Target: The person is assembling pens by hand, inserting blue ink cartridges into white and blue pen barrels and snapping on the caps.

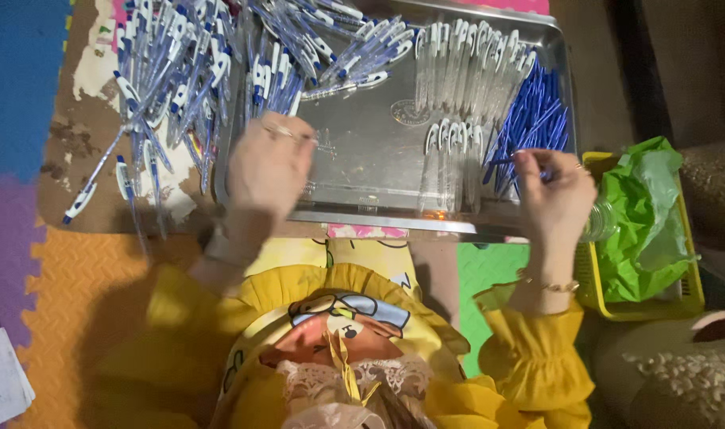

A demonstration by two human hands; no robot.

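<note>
Head view: my right hand [554, 191] pinches a thin blue pen refill [512, 159], its length pointing leftward toward clear pen barrels [451, 151] nearby on the steel tray [362, 159]. My left hand [268, 163] hovers blurred; its grip I cannot tell.

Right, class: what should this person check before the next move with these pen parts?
1. Right hand pinching a blue refill: ok.
2. Left hand holding a part: cannot tell, blurred.
3. Clear barrels lined up on the metal tray: ok.
4. Refill pile stocked beside the right hand: ok.
5. Assembled pens all kept on the tray: not ok, many lie off its left edge.
</note>
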